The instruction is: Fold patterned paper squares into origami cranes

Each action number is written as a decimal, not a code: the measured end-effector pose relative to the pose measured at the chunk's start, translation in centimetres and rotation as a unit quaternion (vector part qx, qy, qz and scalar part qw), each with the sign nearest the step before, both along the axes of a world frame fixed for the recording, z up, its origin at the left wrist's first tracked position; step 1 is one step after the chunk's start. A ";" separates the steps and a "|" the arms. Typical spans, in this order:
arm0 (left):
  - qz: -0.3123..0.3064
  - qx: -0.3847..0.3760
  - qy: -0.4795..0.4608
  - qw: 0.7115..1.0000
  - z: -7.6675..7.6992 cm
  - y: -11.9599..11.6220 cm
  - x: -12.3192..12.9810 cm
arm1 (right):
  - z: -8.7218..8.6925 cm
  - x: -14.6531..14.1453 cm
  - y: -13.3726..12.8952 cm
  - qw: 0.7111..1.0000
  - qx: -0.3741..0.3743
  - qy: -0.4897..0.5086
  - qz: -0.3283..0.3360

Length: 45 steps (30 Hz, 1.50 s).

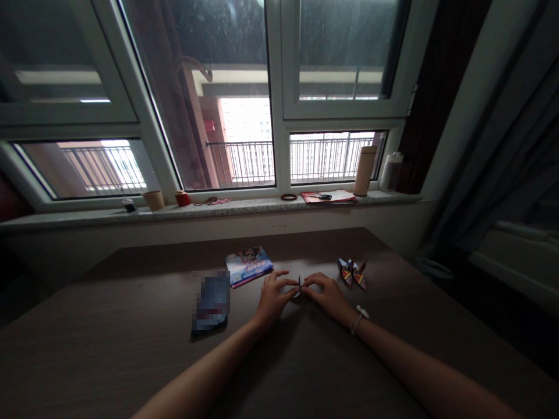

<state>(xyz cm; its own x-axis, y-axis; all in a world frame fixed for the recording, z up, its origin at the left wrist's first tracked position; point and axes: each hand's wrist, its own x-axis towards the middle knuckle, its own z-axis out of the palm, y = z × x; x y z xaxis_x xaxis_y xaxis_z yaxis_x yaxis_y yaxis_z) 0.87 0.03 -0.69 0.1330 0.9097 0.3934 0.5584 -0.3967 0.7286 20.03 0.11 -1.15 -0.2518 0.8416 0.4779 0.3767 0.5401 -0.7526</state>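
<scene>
Between my fingertips a small folded paper piece stands up just above the table, its shape mostly covered by my fingers. My left hand pinches it from the left with thumb and forefinger. From the other side, my right hand closes its fingertips on the same piece; a pale bracelet circles that wrist. Beyond my right hand lie folded paper figures with pointed tips, printed in several colours. Close to my left fingers is a colourful printed paper stack.
A dark phone-like object, pixelated, lies left of my left hand on the brown table. On the windowsill stand a tan cup, a red cup, scissors on papers, a tan bottle and a white bottle.
</scene>
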 end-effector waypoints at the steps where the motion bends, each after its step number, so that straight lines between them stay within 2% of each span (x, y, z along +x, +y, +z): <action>1: -0.003 0.000 -0.001 1.000 0.0 0.0 0.0 | 0.1 0.0 0.0 1.000 -0.008 0.000 -0.002; 13: -0.009 -0.011 0.002 1.000 0.1 0.0 0.1 | 0.6 -0.2 -0.1 0.999 -0.034 -0.014 -0.007; 25: -0.012 -0.007 0.010 1.000 -0.1 0.2 0.2 | 0.3 -0.2 0.0 1.000 0.001 -0.007 -0.008; 45: -0.026 -0.018 0.006 0.999 0.1 0.2 0.5 | 0.4 -0.4 -0.1 0.998 0.023 -0.002 -0.055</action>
<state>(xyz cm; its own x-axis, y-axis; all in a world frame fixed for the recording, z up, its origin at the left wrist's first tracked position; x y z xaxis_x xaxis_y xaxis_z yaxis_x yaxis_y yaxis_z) 1.36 0.22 -0.61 0.1848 0.9152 0.3582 0.5472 -0.3986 0.7360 19.61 0.01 -0.76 -0.1613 0.8410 0.5165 0.4379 0.5300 -0.7262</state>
